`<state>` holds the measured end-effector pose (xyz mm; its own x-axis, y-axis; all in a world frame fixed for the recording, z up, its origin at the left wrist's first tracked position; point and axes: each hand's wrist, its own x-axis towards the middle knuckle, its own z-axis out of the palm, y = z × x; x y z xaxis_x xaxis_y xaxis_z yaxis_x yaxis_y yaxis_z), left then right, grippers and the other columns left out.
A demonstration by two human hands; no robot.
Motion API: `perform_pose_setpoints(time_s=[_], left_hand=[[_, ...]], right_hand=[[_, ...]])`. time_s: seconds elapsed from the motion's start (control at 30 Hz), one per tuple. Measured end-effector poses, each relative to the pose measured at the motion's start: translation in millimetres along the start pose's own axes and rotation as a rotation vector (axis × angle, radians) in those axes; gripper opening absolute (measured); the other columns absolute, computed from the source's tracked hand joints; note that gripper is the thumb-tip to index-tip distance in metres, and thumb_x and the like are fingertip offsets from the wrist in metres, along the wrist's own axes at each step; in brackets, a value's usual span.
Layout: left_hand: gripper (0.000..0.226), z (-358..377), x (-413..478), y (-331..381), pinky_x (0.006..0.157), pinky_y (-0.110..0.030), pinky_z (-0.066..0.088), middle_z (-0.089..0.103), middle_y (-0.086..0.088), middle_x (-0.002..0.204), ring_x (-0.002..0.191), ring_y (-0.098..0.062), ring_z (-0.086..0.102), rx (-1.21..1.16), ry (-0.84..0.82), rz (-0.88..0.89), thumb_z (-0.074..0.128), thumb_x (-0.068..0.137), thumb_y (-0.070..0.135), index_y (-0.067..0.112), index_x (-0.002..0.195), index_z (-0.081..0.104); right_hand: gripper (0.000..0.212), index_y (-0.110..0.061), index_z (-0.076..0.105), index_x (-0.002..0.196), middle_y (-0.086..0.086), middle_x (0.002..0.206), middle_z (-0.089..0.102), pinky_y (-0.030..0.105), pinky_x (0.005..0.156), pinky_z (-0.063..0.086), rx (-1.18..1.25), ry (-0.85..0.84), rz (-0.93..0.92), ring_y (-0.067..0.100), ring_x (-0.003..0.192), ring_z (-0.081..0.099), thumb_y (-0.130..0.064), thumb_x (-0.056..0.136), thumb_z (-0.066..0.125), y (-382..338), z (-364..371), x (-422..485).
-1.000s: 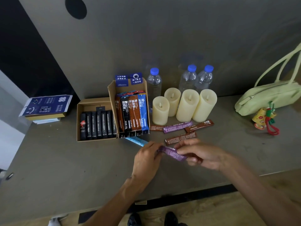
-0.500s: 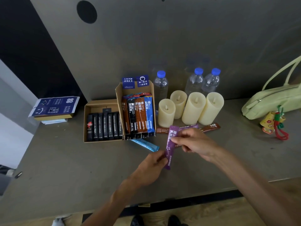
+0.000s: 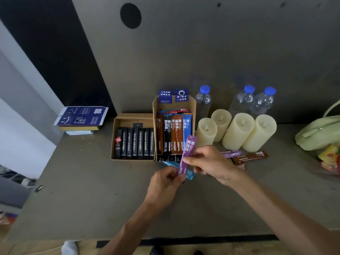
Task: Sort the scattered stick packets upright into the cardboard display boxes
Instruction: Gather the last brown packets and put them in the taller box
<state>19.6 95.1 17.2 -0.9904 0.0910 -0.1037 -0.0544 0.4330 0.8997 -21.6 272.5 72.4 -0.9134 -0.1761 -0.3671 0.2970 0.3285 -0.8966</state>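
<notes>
The purple packet (image 3: pixel 186 155) is held nearly upright in the air just in front of the tall box (image 3: pixel 193 107), its top end overlapping the box's front right corner in this view. The left hand (image 3: pixel 163 183) pinches its lower end between thumb and fingers (image 3: pixel 174 174). The right hand (image 3: pixel 207 162) pinches it about mid-length, its other fingers curled loosely behind. The packet is not yet in a box.

By my reading, the task is well along but not finished. The low box (image 3: pixel 117 119) holds a full-looking row of black packets (image 3: pixel 134 142). The tall box holds standing packets (image 3: pixel 174 133) in brown, black and blue (more coloured tops peek out behind them). Left on the surface (image 3: pixel 92 190) are a blue packet (image 3: pixel 190 175) lying under the hands, and a second purple packet (image 3: pixel 232 154) and a brown packet (image 3: pixel 252 157) at the foot of the candles (image 3: pixel 239 131). That makes at least three besides the one in hand.

The right hand covers part of that group. A brown end shows just beside it, and I cannot tell whether it belongs to a further packet. How much room remains in the tall box is hard to read, and the print on the packets is too small to make out. A pale green bag (image 3: pixel 316 133) is cut off at the right edge.
</notes>
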Motion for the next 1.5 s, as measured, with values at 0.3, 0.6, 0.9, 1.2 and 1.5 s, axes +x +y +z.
perform_pose_setpoints(time_s=[0.3, 0.6, 0.9, 1.2, 1.5], left_hand=[[0.017, -38, 28, -19, 0.062, -0.01, 0.047, 0.069, 0.013, 0.077, 0.073, 0.002, 0.063, 0.049, 0.256, -0.134, 0.079, 0.08, 0.039, 0.027, 0.085, 0.068], [0.035, -50, 60, -22, 0.054, -0.023, 0.037, 0.058, 0.01, 0.081, 0.071, -0.005, 0.054, 0.349, 0.312, -0.131, 0.077, 0.079, 0.045, 0.026, 0.087, 0.048], [0.031, -41, 74, -22, 0.063, -0.028, 0.044, 0.06, 0.007, 0.09, 0.077, -0.013, 0.057, 0.462, 0.243, -0.081, 0.07, 0.085, 0.043, 0.024, 0.094, 0.048], [0.028, -45, 82, -21, 0.066, -0.036, 0.054, 0.064, 0.006, 0.093, 0.08, -0.017, 0.061, 0.501, 0.22, -0.057, 0.069, 0.087, 0.04, 0.022, 0.1, 0.051], [0.032, -49, 81, -19, 0.057, -0.026, 0.042, 0.064, 0.008, 0.088, 0.076, -0.014, 0.061, 0.476, 0.199, -0.073, 0.07, 0.085, 0.047, 0.022, 0.098, 0.054]], right_hand=[[0.01, -0.011, 0.071, 0.086, 0.001, 0.075, 0.075, 0.02, 0.055, 0.054, -0.266, 0.143, -0.13, 0.008, 0.064, 0.072, -0.02, 0.09, 0.072, -38, 36, 59], [0.02, -0.014, 0.056, 0.092, 0.002, 0.08, 0.07, 0.04, 0.071, 0.061, -0.312, 0.35, -0.223, 0.017, 0.071, 0.071, -0.004, 0.084, 0.072, -29, 66, 89], [0.008, -0.015, 0.067, 0.083, -0.005, 0.08, 0.07, 0.033, 0.068, 0.06, -0.501, 0.344, -0.267, 0.008, 0.073, 0.067, -0.018, 0.088, 0.073, -11, 67, 88], [0.01, -0.013, 0.069, 0.088, -0.001, 0.091, 0.071, 0.031, 0.074, 0.06, -0.514, 0.324, -0.251, 0.012, 0.083, 0.068, -0.023, 0.09, 0.072, -14, 68, 94], [0.01, -0.014, 0.069, 0.084, -0.003, 0.087, 0.071, 0.031, 0.073, 0.06, -0.481, 0.337, -0.25, 0.01, 0.08, 0.067, -0.022, 0.088, 0.074, -10, 64, 93]])
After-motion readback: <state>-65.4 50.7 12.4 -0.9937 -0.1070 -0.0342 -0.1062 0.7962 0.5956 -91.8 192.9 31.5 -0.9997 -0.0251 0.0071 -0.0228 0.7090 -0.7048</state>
